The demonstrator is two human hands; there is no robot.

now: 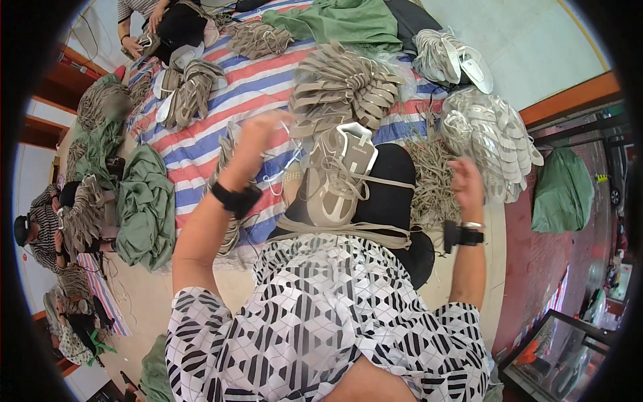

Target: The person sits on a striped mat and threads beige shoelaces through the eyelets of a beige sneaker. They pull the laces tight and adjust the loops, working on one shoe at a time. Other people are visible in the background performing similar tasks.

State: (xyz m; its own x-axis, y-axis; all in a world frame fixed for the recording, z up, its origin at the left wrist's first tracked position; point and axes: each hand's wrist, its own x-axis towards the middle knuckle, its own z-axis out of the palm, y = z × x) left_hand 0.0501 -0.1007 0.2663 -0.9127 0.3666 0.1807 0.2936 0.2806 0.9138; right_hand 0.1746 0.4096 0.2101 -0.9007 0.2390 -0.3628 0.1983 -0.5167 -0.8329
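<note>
A beige and white sneaker upper lies on my lap over black cloth. Its tan lace runs loosely across the front and over my right thigh. Raised to the left of the upper, my left hand is smeared by motion, so its grip is unclear. A thin white cord hangs beside its fingers. My right hand is held up at the right with curled fingers, near a heap of tan laces. Whatever lies in those fingers is too small to make out.
Bundled beige uppers sit ahead on a striped sheet. Wrapped uppers are stacked at the right, beside a green sack. Green cloth lies at the left. Other people handle uppers at the far left.
</note>
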